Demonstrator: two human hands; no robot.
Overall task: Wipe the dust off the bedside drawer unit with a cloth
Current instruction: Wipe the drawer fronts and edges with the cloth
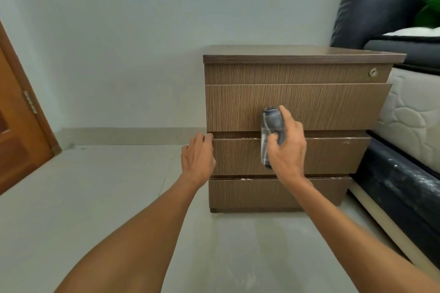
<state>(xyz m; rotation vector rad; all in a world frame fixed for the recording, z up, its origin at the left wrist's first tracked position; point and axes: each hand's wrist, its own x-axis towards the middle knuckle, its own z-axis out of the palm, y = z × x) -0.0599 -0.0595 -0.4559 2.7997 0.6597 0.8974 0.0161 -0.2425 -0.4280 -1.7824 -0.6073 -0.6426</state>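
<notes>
Bedside drawer unit (321,107) stands on the floor (107,185), its back to the pale wall (142,43) and its right side just beside the bed (409,114). From my feed I see a flat brown top and four ribbed wood-grain fronts. The narrow top front carries a round lock (372,72) near its right end. Below it are a tall front and two lower ones. Pale specks sit along the top edges of the two lower fronts.

My right hand (287,150) is curled round a rolled grey cloth (272,123), thumb in front and fingers wrapped over its right side. The cloth stands roughly upright against the unit. Its upper end lies on the lower part of the tall front, and its lower end hangs over the gap onto the front beneath, a little left of the unit's middle.

My left hand (197,157) is spread loosely, fingers relaxed and holding nothing. Its fingertips are at the unit's left edge, level with that same gap. Whether they press on the wood I cannot tell.

At the left edge of the view stands an orange-brown door (16,138) with a metal hinge (30,102). A dark padded headboard (371,2) rises behind the bed, with something green and blurred (429,0) at the top right corner.
</notes>
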